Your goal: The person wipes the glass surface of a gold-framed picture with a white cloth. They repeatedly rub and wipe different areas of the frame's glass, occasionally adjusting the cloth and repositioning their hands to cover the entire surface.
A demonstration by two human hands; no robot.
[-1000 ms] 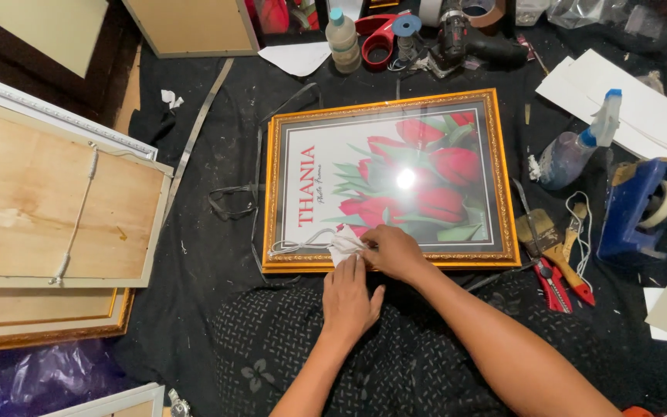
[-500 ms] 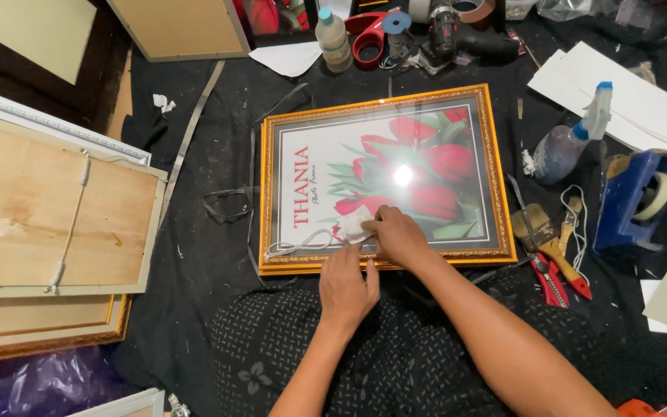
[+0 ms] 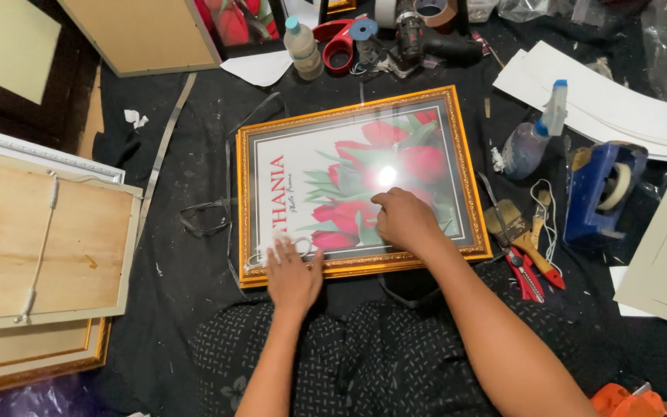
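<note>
- Head view looks down on a picture frame [image 3: 358, 184] lying flat on black cloth [image 3: 179, 255] in front of the person's knees; it has a gold moulding with a thin dark inner line, and glass that throws back a bright spot of light.
- Under the glass is a print of red tulips with green leaves on white, with red lettering along one side (the side to the left in view).
- Its long axis runs roughly left to right across the view, tilted a little so the right end sits farther from the person; the lettering reads up the left side.
- Left hand [image 3: 293, 272] lies flat, fingers spread, on the near bottom corner of the frame, over a small crumpled white cloth [image 3: 272, 245]; it grips nothing that I can make out.
- Right hand [image 3: 404, 219] rests on the glass near the lower middle, fingers curled under; whether it holds anything cannot be told.
- Just right of the frame: a paintbrush [image 3: 515, 229], red-handled pliers [image 3: 529, 272], a clear spray bottle [image 3: 530, 137] with a pale blue head, and a blue tape dispenser [image 3: 602, 191].
- Beyond the top edge stands a small bottle [image 3: 303, 48] with a pale cap, beside a red tape holder [image 3: 339, 42].
- Left of the cloth lie wooden frame backs [image 3: 36, 247], face down, one with a hanging cord.
</note>
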